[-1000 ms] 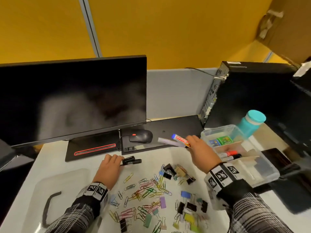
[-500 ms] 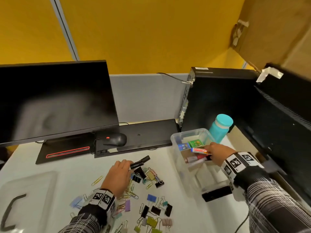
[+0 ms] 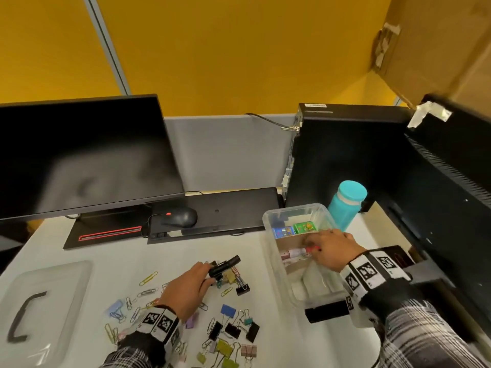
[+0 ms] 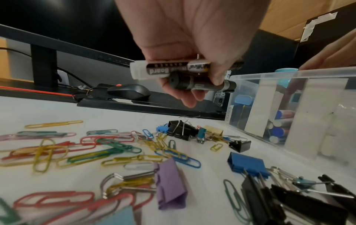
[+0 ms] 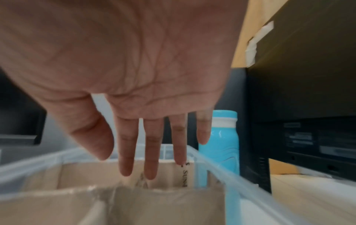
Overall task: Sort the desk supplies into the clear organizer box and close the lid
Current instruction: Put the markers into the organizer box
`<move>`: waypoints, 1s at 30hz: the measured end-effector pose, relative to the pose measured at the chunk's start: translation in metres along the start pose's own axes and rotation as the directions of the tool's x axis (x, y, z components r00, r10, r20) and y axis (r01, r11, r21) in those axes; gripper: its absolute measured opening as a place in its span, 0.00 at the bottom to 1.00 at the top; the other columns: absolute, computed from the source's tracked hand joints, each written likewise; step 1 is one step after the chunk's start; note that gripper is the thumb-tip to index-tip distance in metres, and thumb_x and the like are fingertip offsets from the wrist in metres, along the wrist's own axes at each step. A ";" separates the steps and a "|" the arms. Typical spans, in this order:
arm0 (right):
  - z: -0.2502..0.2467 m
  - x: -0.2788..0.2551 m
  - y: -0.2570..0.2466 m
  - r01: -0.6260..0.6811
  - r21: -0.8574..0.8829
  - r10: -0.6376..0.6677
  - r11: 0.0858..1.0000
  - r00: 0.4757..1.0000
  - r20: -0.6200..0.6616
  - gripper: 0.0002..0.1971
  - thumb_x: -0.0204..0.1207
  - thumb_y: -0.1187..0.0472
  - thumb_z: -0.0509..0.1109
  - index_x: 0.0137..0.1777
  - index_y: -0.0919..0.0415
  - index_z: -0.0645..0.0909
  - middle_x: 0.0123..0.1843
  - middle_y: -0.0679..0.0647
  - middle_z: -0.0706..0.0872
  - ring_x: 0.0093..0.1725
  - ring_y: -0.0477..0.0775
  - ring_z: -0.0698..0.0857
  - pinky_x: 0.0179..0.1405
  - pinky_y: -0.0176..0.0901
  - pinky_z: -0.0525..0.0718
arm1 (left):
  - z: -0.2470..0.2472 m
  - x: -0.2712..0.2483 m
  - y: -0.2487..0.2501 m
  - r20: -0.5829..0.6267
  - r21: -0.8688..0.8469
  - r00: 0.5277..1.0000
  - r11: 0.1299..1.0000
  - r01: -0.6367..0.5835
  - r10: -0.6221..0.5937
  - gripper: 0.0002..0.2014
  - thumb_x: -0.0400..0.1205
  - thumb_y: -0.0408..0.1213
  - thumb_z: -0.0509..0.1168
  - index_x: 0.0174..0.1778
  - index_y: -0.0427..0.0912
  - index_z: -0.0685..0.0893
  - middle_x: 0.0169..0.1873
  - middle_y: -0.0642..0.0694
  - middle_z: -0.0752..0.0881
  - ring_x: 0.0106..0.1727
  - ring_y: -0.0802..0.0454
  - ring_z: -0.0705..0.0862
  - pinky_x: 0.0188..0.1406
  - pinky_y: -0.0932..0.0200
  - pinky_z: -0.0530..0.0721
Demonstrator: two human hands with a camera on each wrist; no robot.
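Note:
The clear organizer box point(image 3: 267, 219) stands at the right of the desk with its top open; cardboard dividers point(image 5: 108, 172) split it into compartments. Small colourful boxes point(image 3: 305, 226) lie in its far section. Red-capped markers point(image 3: 295, 253) lie in the middle one. My right hand point(image 5: 131, 159) hovers over that section, fingers straight and empty. My left hand point(image 3: 210, 274) grips two markers above the clip pile: a white-board marker point(image 4: 169, 70) and a black one point(image 4: 202, 85). Paper clips point(image 4: 108, 153) and binder clips point(image 4: 248, 166) lie scattered below.
The clear lid point(image 3: 45, 309) with a black handle lies at the desk's left edge. A monitor point(image 3: 79, 155), a mouse point(image 3: 180, 217) and a black pad sit behind. A teal bottle point(image 3: 345, 208) and a black computer tower point(image 3: 345, 155) stand close behind the box.
My right hand carried the red marker to the box, laid it in the middle section and let go. My left hand moved right over the clips, still gripping the black markers.

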State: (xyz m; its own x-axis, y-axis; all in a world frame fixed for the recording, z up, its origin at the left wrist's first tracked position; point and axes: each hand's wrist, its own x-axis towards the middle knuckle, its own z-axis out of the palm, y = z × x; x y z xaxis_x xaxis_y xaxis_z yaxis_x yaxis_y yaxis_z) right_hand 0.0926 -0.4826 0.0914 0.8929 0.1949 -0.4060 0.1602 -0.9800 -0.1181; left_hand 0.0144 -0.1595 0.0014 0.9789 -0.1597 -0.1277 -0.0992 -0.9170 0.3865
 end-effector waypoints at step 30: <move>0.075 -0.031 0.038 -0.093 0.468 0.318 0.879 0.845 -0.430 0.25 0.82 0.49 0.54 0.78 0.51 0.59 0.74 0.51 0.72 0.69 0.52 0.74 0.64 0.51 0.79 | -0.003 0.068 0.134 -0.049 -0.040 0.961 0.961 -0.275 0.273 0.21 0.85 0.35 0.53 0.76 0.47 0.68 0.61 0.44 0.73 0.60 0.47 0.72 0.61 0.52 0.77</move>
State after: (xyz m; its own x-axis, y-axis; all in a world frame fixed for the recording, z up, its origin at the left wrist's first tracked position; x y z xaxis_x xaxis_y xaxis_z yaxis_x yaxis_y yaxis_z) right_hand 0.0395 -0.5225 0.0318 0.9863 -0.1648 0.0093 -0.1391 -0.8604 -0.4902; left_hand 0.0679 -0.2920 0.0477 0.9222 -0.3856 0.0280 -0.3572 -0.8223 0.4429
